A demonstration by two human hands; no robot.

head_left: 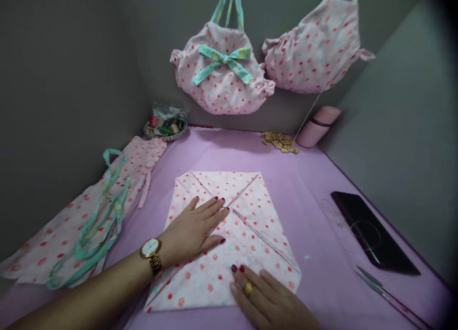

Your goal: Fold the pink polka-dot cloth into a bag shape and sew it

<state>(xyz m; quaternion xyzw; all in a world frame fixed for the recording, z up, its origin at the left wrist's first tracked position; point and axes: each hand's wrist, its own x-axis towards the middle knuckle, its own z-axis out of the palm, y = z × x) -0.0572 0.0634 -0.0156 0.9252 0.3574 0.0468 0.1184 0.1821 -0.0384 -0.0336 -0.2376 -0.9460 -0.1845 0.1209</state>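
A white cloth (222, 253) printed with red and pink flowers lies folded in the middle, its upper corners and sides turned in along slanting edges. My left hand (195, 229), with a gold watch (150, 248) on the wrist, rests flat on its left half, fingers spread toward the point where the folds meet. My right hand (266, 294), wearing a gold ring, touches the cloth's lower right edge with its fingertips. Neither hand grips anything.
Patterned fabric (71, 215) with green ties (107, 220) lies left. Behind are a thread basket (175, 134), beige pieces (281, 142) and a pink roll (318, 125). A black phone (372, 229) and scissors (382, 289) lie right. Two bags (229, 93) (315, 58) hang above.
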